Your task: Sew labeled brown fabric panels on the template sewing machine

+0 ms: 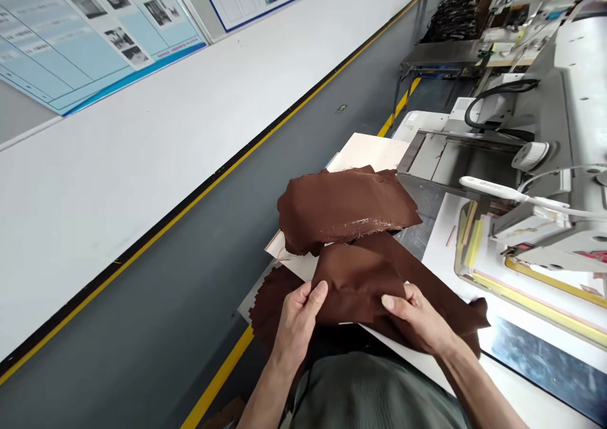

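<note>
Between my two hands stretches a piece of brown fabric [363,277], raised a little in front of my body. My left hand [300,315] pinches its left edge, thumb on top. At the right side my right hand [417,315] grips the same piece, its thumb also on top; the fingertips underneath are hidden. Just beyond lies a stack of brown fabric pieces [348,208] with frayed threads along the near edge. More brown fabric [427,277] spreads under and to the right of my right hand, and another brown piece [272,299] with a notched edge hangs at the left.
A large sewing machine [545,132] stands at the right, with a yellow-edged clamp frame [535,296] on its white bed. A dark glossy panel [545,359] lies at the near right. Along the left runs a white wall [142,182] with posters, above a grey floor [227,227].
</note>
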Demonstrator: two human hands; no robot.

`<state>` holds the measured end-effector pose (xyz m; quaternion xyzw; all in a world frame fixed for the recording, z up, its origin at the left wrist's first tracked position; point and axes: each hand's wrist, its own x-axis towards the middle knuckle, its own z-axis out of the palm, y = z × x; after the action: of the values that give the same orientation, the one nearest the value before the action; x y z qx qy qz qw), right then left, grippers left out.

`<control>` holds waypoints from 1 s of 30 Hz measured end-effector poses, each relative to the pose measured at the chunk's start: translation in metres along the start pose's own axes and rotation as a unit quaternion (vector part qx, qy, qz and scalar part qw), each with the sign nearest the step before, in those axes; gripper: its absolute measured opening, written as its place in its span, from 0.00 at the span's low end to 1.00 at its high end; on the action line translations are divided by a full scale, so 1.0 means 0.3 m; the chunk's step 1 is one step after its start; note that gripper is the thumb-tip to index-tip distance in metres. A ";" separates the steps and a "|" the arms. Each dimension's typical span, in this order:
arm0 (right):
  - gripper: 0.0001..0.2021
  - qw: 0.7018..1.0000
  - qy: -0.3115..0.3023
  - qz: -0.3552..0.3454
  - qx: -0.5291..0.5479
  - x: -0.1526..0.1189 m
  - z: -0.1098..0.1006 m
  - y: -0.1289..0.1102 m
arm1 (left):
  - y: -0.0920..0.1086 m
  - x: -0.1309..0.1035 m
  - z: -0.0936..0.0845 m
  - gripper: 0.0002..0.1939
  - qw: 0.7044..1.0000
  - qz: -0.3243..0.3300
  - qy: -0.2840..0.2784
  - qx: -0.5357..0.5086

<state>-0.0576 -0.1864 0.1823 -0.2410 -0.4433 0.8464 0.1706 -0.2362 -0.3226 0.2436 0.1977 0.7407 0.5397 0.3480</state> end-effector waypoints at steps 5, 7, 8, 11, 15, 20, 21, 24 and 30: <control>0.19 0.998 -0.038 0.041 -0.011 -0.010 0.047 -0.049 | 0.028 -0.026 0.017 0.26 0.992 0.038 -0.021 0.117; 0.20 0.998 -0.017 0.049 0.031 -0.018 0.074 -0.047 | 0.031 -0.033 0.032 0.26 0.989 0.043 -0.020 0.143; 0.20 0.998 -0.003 0.045 0.045 -0.025 0.083 -0.043 | 0.031 -0.035 0.038 0.26 0.987 0.046 -0.013 0.156; 0.19 0.999 0.014 0.027 0.026 -0.051 0.086 -0.037 | 0.033 -0.036 0.052 0.26 0.980 0.056 0.018 0.191; 0.17 0.999 0.018 0.033 -0.039 -0.074 0.074 -0.057 | 0.037 -0.034 0.062 0.25 0.977 0.070 0.042 0.199; 0.14 0.999 0.048 -0.013 0.021 -0.073 0.099 -0.071 | 0.051 -0.051 0.078 0.25 0.990 0.065 0.028 0.126; 0.16 0.998 0.058 -0.020 0.032 -0.072 0.107 -0.070 | 0.053 -0.058 0.082 0.25 0.994 0.057 0.034 0.091; 0.20 0.996 0.076 -0.031 0.046 -0.077 0.124 -0.068 | 0.054 -0.077 0.087 0.26 0.996 0.051 0.075 0.024; 0.23 0.996 0.078 -0.044 0.030 -0.096 0.115 -0.094 | 0.042 -0.088 0.079 0.26 0.987 0.116 0.086 0.077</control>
<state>-0.0511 -0.2085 0.2301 -0.2817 -0.4130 0.8297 0.2486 -0.2020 -0.3201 0.2593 0.2611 0.7793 0.5327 0.2018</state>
